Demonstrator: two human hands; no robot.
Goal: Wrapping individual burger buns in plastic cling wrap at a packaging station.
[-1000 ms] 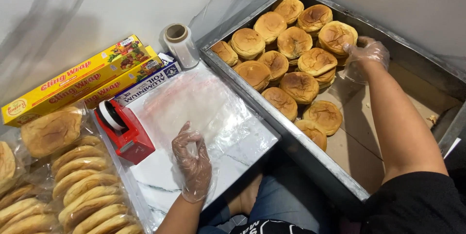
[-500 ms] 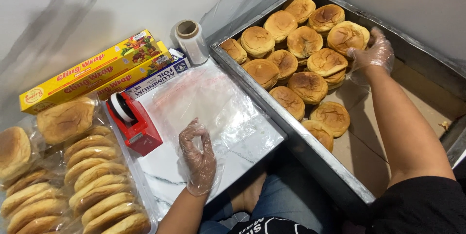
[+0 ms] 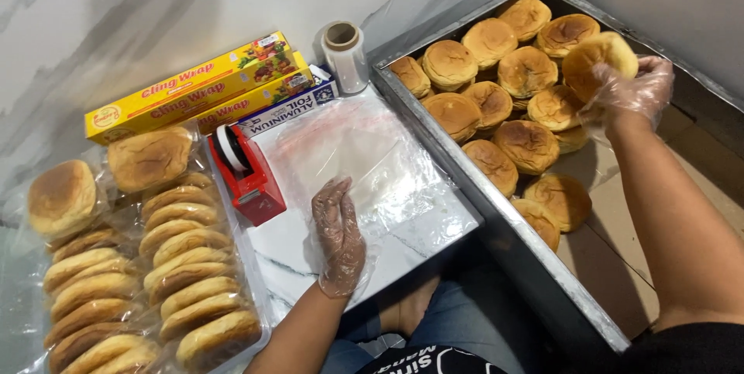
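Observation:
Both my hands wear thin clear plastic gloves. My left hand [image 3: 339, 234] lies flat, fingers apart, on a sheet of clear plastic wrap [image 3: 356, 161] spread on a small white marble-patterned board [image 3: 434, 227]. My right hand [image 3: 632, 91] grips a golden round bun [image 3: 601, 60] and holds it lifted over the far right part of a large metal tray [image 3: 496, 223]. The tray holds several more browned buns [image 3: 496, 103] on brown paper.
A red tape dispenser [image 3: 246, 172] stands left of the board. Behind it lie two yellow wrap boxes [image 3: 194, 87], a blue foil box [image 3: 291, 110] and a roll of clear film [image 3: 345, 52]. Several wrapped buns [image 3: 147, 258] are stacked at the left. My knees show below the board.
My right hand has closed on a bun in the tray and lifted it. My left hand has stayed flat on the plastic sheet. The view has shifted slightly.

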